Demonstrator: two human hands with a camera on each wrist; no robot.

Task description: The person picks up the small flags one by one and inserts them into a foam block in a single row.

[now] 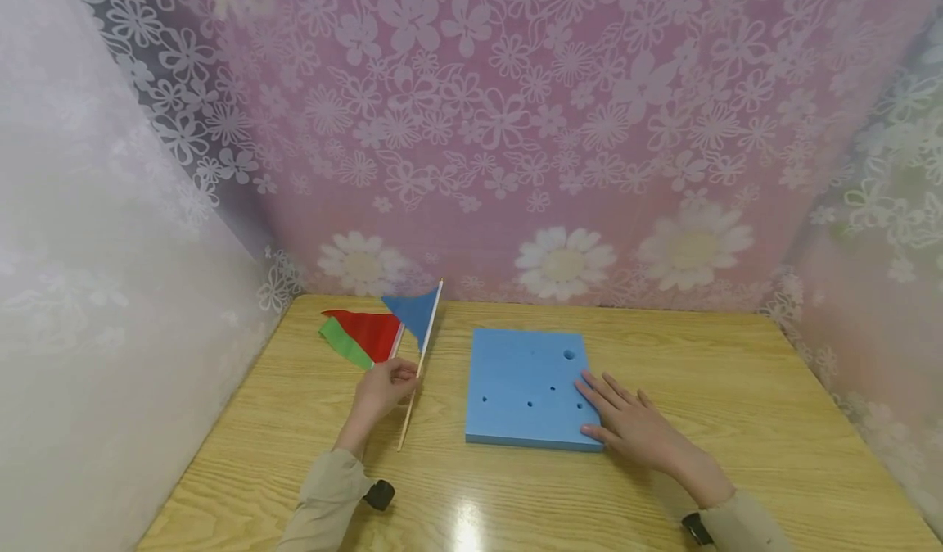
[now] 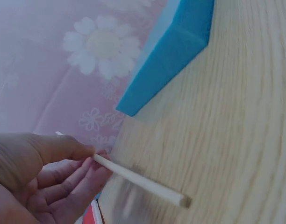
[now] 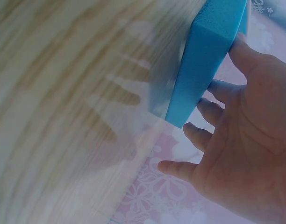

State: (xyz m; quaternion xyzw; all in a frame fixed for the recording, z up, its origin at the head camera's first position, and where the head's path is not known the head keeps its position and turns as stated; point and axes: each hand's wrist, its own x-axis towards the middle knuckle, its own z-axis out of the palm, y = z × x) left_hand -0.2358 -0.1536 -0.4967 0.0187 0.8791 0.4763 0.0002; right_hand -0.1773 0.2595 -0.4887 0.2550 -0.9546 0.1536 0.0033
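My left hand (image 1: 385, 388) pinches the thin wooden stick (image 2: 138, 181) of a small blue triangular flag (image 1: 414, 313) between thumb and fingers. The stick leans slightly, its bare lower end pointing down toward me. Beside that hand lie a red flag (image 1: 372, 332) and a green flag (image 1: 345, 344), their sticks partly hidden by the hand. A flat blue foam block (image 1: 508, 372) with several holes in its top is on the table to the right. My right hand (image 1: 641, 431) rests on the block's right edge with fingers spread and extended, as the right wrist view also shows.
The wooden table (image 1: 700, 372) extends around the block, with its back edge against a pink flower-patterned curtain (image 1: 501, 126). Pale patterned sheets stand at the left and right sides. A dark band (image 1: 379, 495) sits at the left sleeve cuff.
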